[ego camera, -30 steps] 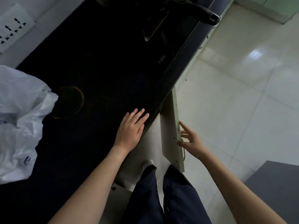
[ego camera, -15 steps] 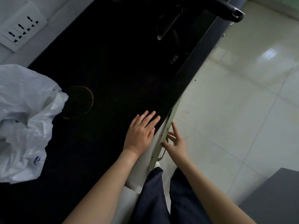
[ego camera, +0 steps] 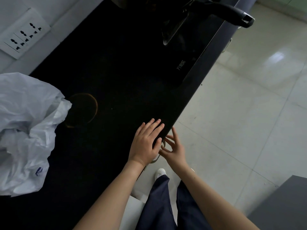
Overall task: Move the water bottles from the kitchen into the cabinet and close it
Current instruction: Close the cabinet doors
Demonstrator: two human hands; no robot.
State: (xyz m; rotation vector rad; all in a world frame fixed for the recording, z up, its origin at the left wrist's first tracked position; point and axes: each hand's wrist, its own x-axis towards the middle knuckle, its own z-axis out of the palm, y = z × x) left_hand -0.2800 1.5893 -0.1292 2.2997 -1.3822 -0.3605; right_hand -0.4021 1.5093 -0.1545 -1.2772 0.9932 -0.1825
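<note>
Countertop [ego camera: 116,72]: black and glossy, running from the lower left to the upper right, with pale floor tiles [ego camera: 240,105] along its front edge.
Wall: white, at the counter's back edge, with a multi-socket plate [ego camera: 23,35] near the upper left corner.
Plastic bag [ego camera: 28,130]: white and crumpled, on the counter's left end, next to a faint ring mark [ego camera: 84,110].
Pan handle [ego camera: 232,19]: black, sticking out past the counter's front edge at the far end.
Left hand [ego camera: 147,143]: flat on the counter at its front edge, palm down, fingers spread wide, holding nothing.
Right hand [ego camera: 174,150]: just below the front edge, fingers loosely splayed, fingertips at the cabinet door's metal handle [ego camera: 160,151]; not wrapped around it.
Cabinet: under the counter; its door lies almost hidden beneath the edge, seemingly shut or nearly so.
Water bottles: none in sight.
Person: dark trousers [ego camera: 159,205] and a white shoe [ego camera: 160,173], standing at the counter front.
Grey surface [ego camera: 285,205]: at the lower right corner.
</note>
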